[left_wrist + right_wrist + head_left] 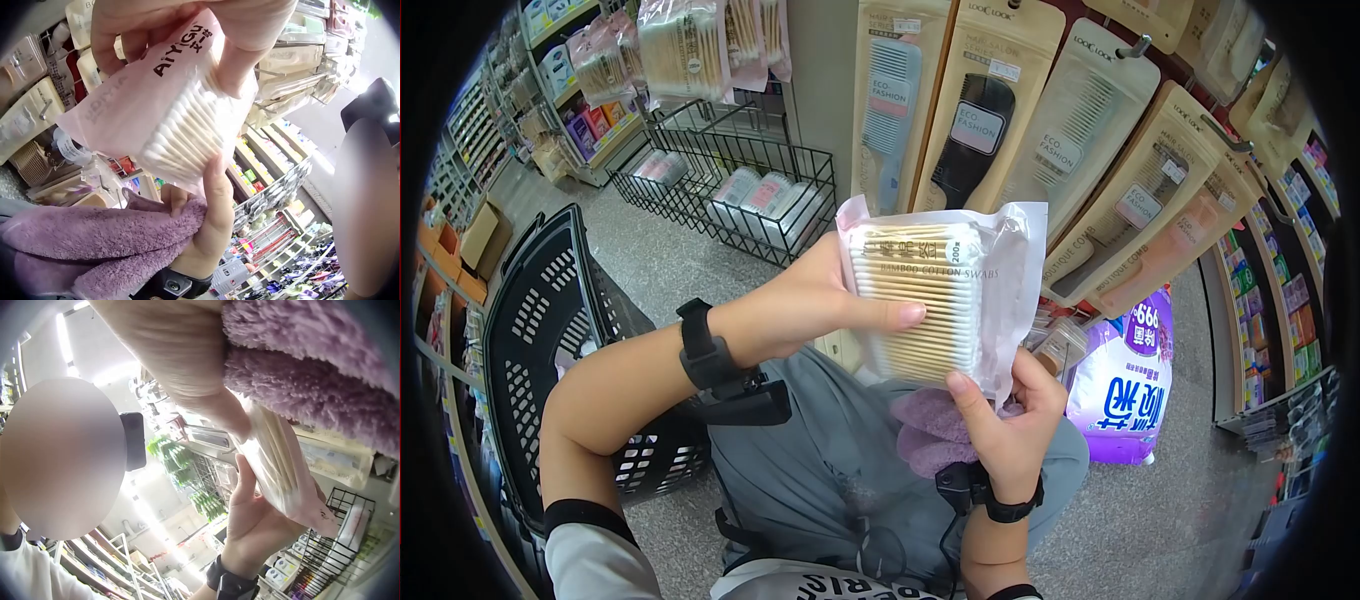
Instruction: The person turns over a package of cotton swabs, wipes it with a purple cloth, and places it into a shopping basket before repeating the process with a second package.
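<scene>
The left hand (830, 300) grips the left side of a pack of bamboo cotton swabs (920, 300), its thumb laid across the front. The right hand (1012, 420) pinches the pack's lower right corner, thumb on the front, and a fluffy purple cloth (935, 430) lies against its palm. The pack is in front of the person, above the lap in grey trousers (800, 420), its printed front facing the head camera. Just beyond it, packaged combs (980, 130) hang in a row from hooks. To their left, a black wire basket (812, 165) holds white packages (765, 200), with more swab packs (685, 50) hanging above. A black shopping basket (530, 330) stands beside the left arm; a purple-and-white bag (1125, 380) stands right of the knees.
</scene>
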A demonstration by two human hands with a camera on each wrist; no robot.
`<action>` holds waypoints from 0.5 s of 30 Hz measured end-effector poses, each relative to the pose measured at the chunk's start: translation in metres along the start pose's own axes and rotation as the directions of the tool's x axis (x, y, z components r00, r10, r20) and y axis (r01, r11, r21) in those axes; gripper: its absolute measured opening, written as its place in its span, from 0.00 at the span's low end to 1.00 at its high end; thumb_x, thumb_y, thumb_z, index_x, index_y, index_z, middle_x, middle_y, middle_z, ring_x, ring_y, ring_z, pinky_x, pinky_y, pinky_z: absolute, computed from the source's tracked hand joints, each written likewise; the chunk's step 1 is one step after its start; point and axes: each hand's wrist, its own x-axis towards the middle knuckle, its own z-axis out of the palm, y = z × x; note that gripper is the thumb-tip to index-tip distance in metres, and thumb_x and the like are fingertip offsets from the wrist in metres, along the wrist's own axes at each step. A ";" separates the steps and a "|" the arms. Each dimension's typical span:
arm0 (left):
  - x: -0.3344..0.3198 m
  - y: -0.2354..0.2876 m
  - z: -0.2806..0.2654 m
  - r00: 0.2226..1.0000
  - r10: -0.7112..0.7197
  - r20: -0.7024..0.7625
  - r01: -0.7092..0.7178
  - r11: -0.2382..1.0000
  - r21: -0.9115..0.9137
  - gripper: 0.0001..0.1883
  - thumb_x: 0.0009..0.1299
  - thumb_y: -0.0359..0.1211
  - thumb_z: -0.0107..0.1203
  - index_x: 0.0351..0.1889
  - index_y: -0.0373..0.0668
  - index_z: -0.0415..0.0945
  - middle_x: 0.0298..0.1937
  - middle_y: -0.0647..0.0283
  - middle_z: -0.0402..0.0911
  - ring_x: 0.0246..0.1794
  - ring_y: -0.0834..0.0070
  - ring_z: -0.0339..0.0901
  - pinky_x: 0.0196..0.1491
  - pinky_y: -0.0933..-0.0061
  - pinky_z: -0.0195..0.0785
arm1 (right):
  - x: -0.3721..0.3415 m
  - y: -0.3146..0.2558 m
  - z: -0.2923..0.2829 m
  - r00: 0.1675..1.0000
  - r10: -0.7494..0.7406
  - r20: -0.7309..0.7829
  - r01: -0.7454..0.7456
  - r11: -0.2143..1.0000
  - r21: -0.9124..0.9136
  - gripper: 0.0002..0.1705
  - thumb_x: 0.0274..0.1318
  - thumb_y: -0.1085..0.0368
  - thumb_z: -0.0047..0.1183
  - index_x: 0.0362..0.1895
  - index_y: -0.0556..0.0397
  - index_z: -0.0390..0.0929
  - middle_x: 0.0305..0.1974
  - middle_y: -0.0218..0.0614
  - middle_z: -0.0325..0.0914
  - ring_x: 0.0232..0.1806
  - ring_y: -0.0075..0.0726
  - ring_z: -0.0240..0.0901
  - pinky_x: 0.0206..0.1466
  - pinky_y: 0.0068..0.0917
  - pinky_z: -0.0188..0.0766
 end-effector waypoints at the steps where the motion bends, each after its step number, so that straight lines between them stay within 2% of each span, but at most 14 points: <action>1: 0.000 0.000 0.000 1.000 -0.008 0.002 0.008 1.000 -0.002 0.31 0.57 0.30 0.64 0.58 0.37 0.63 0.52 0.61 0.74 0.53 0.76 0.71 0.57 0.74 0.63 | 0.000 0.000 0.000 1.000 -0.001 0.005 0.001 1.000 -0.001 0.16 0.37 0.68 0.66 0.27 0.63 0.73 0.15 0.23 0.61 0.18 0.12 0.52 0.19 0.14 0.48; 7: 0.000 0.000 0.001 1.000 -0.017 0.016 0.017 1.000 0.014 0.32 0.57 0.30 0.64 0.59 0.37 0.62 0.52 0.61 0.74 0.54 0.76 0.70 0.58 0.73 0.62 | -0.001 0.002 -0.004 0.997 -0.073 0.021 0.074 0.996 -0.052 0.15 0.38 0.68 0.65 0.27 0.64 0.72 0.18 0.26 0.66 0.20 0.13 0.57 0.21 0.15 0.53; 10: -0.001 0.001 0.002 1.000 -0.012 0.014 0.012 1.000 0.004 0.33 0.57 0.30 0.64 0.60 0.37 0.62 0.52 0.61 0.74 0.54 0.76 0.70 0.58 0.73 0.62 | -0.001 -0.006 0.001 1.000 -0.028 -0.005 0.028 0.999 0.027 0.15 0.39 0.70 0.64 0.30 0.65 0.72 0.21 0.30 0.72 0.24 0.14 0.66 0.24 0.14 0.59; 13: 0.000 0.001 0.001 1.000 -0.016 0.004 0.016 1.000 -0.010 0.33 0.56 0.30 0.65 0.59 0.37 0.63 0.52 0.61 0.74 0.53 0.76 0.71 0.57 0.74 0.63 | 0.000 -0.012 0.001 0.999 0.023 0.041 -0.025 0.999 0.046 0.16 0.40 0.71 0.63 0.34 0.66 0.73 0.25 0.36 0.77 0.30 0.19 0.73 0.28 0.15 0.66; 15: 0.000 0.000 0.001 1.000 -0.020 0.016 0.020 1.000 0.018 0.32 0.55 0.30 0.66 0.58 0.37 0.64 0.52 0.62 0.75 0.52 0.77 0.71 0.56 0.75 0.64 | 0.002 -0.012 0.003 0.999 -0.039 0.029 0.038 0.998 0.056 0.18 0.40 0.71 0.63 0.37 0.66 0.73 0.26 0.37 0.78 0.30 0.21 0.75 0.30 0.17 0.68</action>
